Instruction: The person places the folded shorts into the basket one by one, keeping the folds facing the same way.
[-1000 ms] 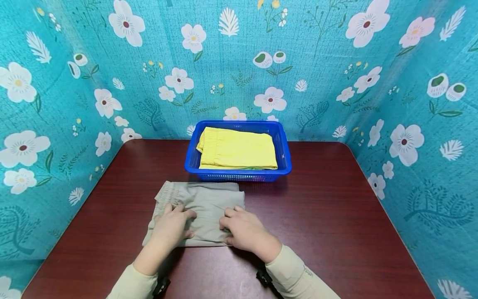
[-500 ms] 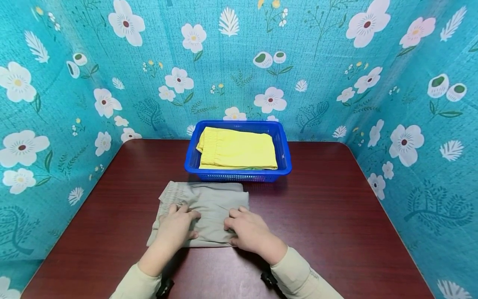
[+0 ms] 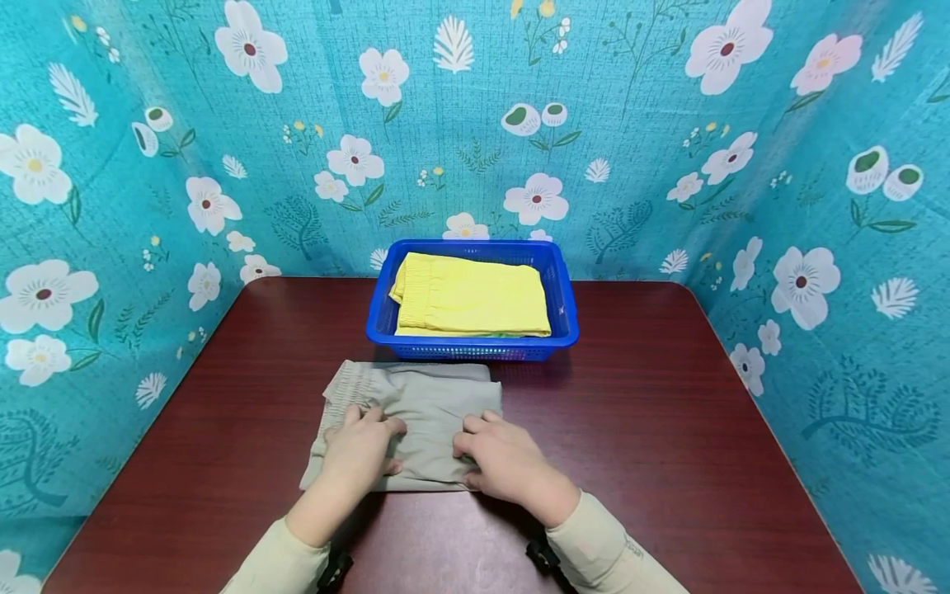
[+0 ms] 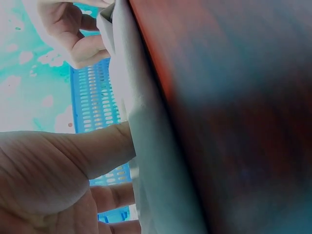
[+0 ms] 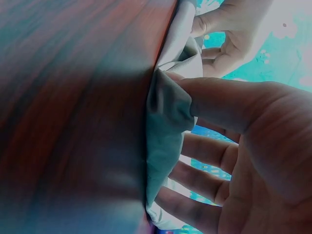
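Observation:
Folded grey pants (image 3: 434, 404) lie flat on the table, their gathered elastic waistband toward the left. My left hand (image 3: 359, 452) rests on them near the waistband, fingers spread over the cloth. On the right part of the pants, my right hand (image 3: 506, 462) presses down. In the left wrist view the fairly straight thumb (image 4: 105, 146) touches the folded near edge. The right wrist view shows that thumb (image 5: 219, 100) pushing a small pucker into the cloth, with the other fingers extended against it.
A blue plastic basket (image 3: 567, 309) stands just behind the grey pants, with folded yellow pants (image 3: 482, 297) inside. The dark red-brown table (image 3: 646, 429) is bounded at the back and sides by a turquoise floral cloth (image 3: 445, 124).
Both hands and the grey pants under them have slid a little to the right across the table. The basket has stayed where it was.

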A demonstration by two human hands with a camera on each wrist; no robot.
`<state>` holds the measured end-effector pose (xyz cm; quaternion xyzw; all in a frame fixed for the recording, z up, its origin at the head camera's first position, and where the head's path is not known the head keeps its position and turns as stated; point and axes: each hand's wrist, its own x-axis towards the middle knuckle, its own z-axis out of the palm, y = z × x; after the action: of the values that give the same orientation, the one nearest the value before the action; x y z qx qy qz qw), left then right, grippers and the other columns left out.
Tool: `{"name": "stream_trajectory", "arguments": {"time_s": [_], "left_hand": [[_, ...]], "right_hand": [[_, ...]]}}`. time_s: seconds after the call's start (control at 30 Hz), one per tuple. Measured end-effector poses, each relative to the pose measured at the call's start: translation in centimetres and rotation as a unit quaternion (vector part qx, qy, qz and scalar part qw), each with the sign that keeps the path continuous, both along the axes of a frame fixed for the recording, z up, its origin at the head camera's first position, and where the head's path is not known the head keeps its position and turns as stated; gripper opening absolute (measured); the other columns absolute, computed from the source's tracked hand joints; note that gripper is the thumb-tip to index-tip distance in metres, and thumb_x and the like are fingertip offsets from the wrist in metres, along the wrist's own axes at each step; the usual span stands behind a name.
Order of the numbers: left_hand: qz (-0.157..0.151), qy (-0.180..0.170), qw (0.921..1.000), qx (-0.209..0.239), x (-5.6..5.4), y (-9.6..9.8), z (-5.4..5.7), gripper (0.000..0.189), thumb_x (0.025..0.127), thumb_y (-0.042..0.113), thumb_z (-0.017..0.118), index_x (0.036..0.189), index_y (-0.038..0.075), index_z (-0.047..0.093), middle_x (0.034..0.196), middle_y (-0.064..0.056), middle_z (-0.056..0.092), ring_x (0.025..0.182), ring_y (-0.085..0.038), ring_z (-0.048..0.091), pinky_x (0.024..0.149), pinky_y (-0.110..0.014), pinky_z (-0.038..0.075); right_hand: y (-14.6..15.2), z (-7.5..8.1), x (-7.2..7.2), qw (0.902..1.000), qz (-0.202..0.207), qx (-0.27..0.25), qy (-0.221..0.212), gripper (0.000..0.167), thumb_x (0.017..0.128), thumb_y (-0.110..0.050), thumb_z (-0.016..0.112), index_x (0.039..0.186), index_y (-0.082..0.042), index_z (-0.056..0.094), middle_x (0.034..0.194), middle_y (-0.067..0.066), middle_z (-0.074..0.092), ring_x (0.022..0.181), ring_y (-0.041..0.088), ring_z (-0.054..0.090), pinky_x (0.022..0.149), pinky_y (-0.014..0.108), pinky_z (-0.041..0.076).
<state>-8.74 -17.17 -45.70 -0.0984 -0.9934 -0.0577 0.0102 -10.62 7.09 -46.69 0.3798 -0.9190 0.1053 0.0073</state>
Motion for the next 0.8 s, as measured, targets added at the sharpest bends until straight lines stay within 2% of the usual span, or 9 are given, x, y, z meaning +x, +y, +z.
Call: {"name": "stream_trajectory", "arguments": {"time_s": [0.8], "left_hand": [[-0.005,-0.001,1.0000,-0.009,-0.1,1.4,0.1,0.048,0.067,0.036,0.094,0.109,0.025,0.073,0.110,-0.007,0.066,0.104,-0.036,0.050,0.065,-0.062,0.051]], "right_hand": [[1.3,0.5,0.1,1.0000,0.002,0.001,0.002,0.031,0.071,-0.032,0.091,0.092,-0.027,0.069,0.092,-0.011,0.054,0.085,0.014,0.049,0.062,0.026,0.047]]}}
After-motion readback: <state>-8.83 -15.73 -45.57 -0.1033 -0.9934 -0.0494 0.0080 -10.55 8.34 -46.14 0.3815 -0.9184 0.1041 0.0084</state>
